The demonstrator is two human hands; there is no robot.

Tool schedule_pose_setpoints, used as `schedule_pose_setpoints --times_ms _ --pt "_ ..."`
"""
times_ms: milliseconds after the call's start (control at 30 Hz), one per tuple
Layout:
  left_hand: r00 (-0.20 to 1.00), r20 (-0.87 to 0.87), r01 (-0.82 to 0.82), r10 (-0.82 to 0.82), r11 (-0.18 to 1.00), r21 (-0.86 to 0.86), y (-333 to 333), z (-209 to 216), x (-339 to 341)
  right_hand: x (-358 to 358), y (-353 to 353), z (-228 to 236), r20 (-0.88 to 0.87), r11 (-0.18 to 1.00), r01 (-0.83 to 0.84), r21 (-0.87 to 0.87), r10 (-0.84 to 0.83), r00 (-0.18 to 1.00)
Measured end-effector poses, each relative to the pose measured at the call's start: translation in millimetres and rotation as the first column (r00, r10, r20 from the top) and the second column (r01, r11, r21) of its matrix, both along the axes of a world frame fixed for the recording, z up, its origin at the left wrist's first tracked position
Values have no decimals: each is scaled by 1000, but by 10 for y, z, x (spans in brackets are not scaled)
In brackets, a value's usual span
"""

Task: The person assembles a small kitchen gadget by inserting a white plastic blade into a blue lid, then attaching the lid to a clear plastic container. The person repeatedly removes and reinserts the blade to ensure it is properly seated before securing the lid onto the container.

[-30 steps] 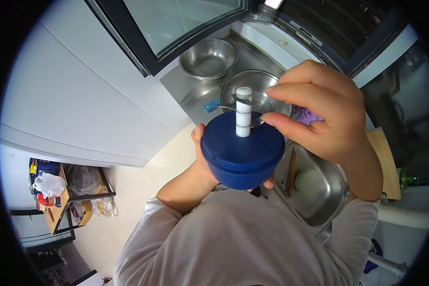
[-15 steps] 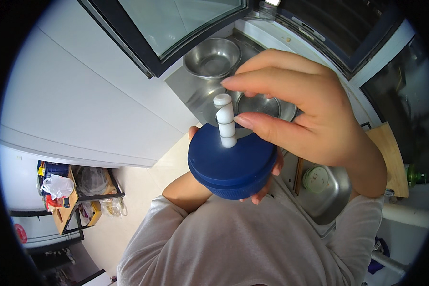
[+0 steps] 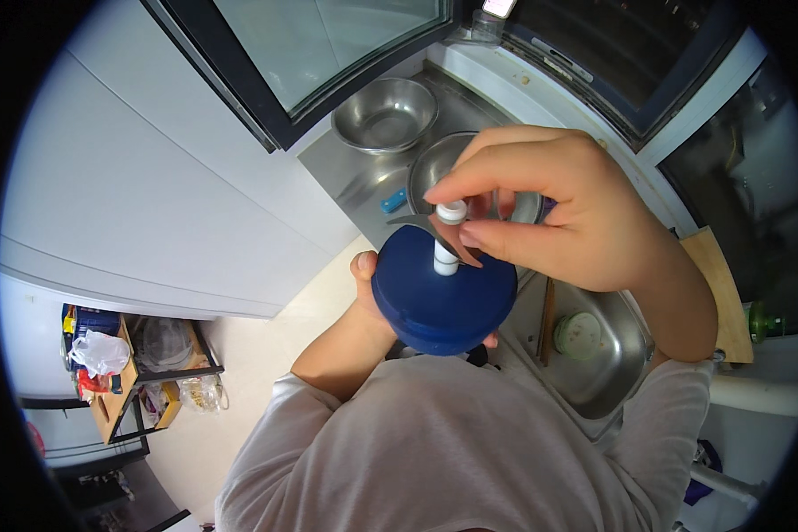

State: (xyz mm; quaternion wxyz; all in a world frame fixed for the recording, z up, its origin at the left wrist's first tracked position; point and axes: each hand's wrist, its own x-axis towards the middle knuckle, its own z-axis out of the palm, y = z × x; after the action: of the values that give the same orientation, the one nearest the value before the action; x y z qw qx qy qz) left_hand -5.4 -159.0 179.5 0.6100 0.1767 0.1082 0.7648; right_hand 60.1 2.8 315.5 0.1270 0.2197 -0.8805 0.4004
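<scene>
A round dark blue chopper lid (image 3: 430, 315) rests in my left hand (image 3: 370, 293), whose fingers wrap round its side and go out of sight beneath it. From the lid's upper face rises a white blade shaft (image 3: 446, 259). Curved metal blades (image 3: 410, 220) stick out from the shaft on both sides. My right hand (image 3: 554, 204) is closed at the shaft's white top end, pinching it between thumb and forefinger just above the blades.
Behind my hands, two steel bowls (image 3: 386, 111) and a blue object (image 3: 394, 201) lie on the metal counter. To the right is a sink (image 3: 598, 377) holding a pale green round item (image 3: 578, 335). An open window frame (image 3: 284, 124) juts in at upper left.
My right thumb and forefinger have closed on the shaft's top, where they were apart before. The lid has shifted slightly right and turned, so the curved blades now show clearly.
</scene>
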Motion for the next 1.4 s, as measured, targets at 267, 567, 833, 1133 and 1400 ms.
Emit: schedule_pose_setpoints --times_ms 267,567,833,1133,1400 --pt "940 -342 0 14 999 42 -4 49 -94 71 112 27 129 997 -40 -61 48 991" --pt "946 -324 -8 -25 995 -103 -25 62 -58 33 240 16 127 962 -248 -110 262 957" --pt "985 -139 108 -100 993 51 -15 -217 -102 -9 255 -47 131 970 -219 -110 233 964" --pt "988 -52 152 -147 982 109 -64 -194 -125 -62 220 -84 71 971 -230 -67 235 969" --pt "977 -107 202 -187 967 157 -21 -216 -175 -33 303 -50 153 974 -227 -23 228 962"
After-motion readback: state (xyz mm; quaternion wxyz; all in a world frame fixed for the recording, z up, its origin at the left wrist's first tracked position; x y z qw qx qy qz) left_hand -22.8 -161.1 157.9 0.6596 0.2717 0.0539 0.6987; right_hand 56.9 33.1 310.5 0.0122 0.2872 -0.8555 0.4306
